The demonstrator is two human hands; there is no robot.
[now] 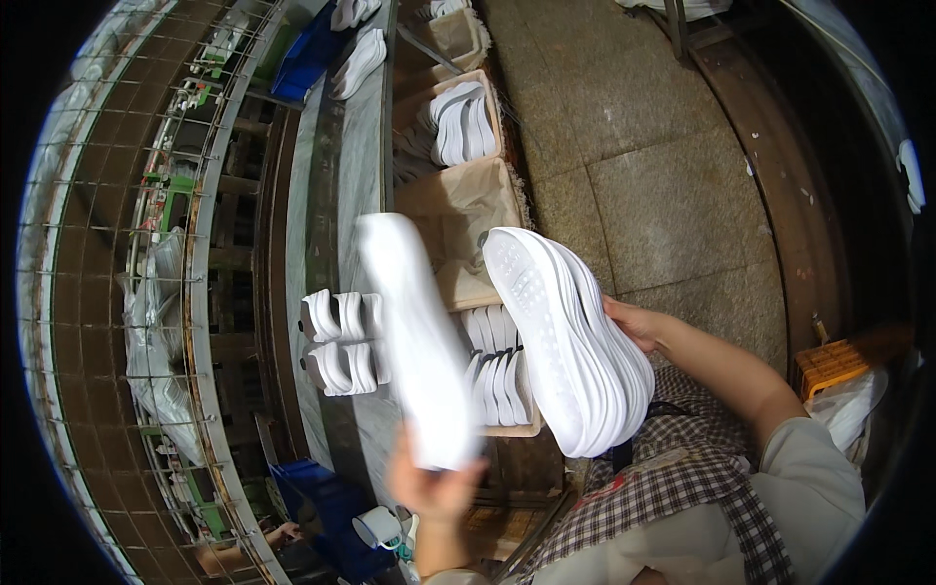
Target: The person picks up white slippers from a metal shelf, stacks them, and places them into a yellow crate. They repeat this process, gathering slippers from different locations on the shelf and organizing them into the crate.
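My left hand (434, 487) is closed on the near end of a white shoe sole (414, 331), which is smeared by motion and held up over the bench edge. My right hand (636, 325) supports a stack of several white shoe soles (575, 351) from its right side, against the front of my checked apron. The top sole of that stack shows a dotted inner face. Two short rows of white soles (336, 341) stand on the bench, left of the blurred sole and partly behind it. More soles (502, 385) stand in a bin between my hands, partly hidden.
A cloth-lined bin (512, 200) stands ahead, and beyond it one with white soles (460, 122). Blue bins (310, 54) sit at the bench's far and near ends, with a white mug (375, 526) nearby. Wire mesh runs along the left. An orange crate (829, 369) is at right.
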